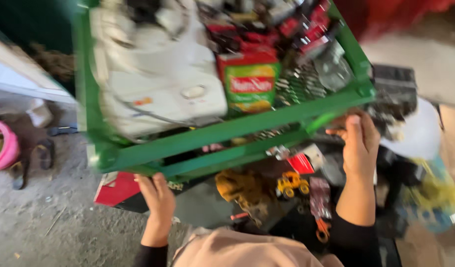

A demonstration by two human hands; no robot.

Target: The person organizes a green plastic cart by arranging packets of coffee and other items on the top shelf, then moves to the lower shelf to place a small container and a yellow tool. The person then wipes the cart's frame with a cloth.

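Note:
A green metal-framed cart or rack (247, 126) fills the upper half of the blurred head view. My left hand (157, 200) reaches up under its lower left rail, fingers curled by the frame; whether it grips is unclear. My right hand (358, 143) is closed around the frame's lower right corner. On the top shelf lie a white plastic appliance (158, 89), a green and red snack packet (249, 81) and several red and dark packets (287, 29).
Under the rack lie a yellow toy vehicle (291, 184), a mustard cloth (240, 188), a red flat box (116, 189) and dark clutter. A pink tub (5, 146) and sandals (37, 158) sit on the concrete floor at left. A white sack (420, 131) stands at right.

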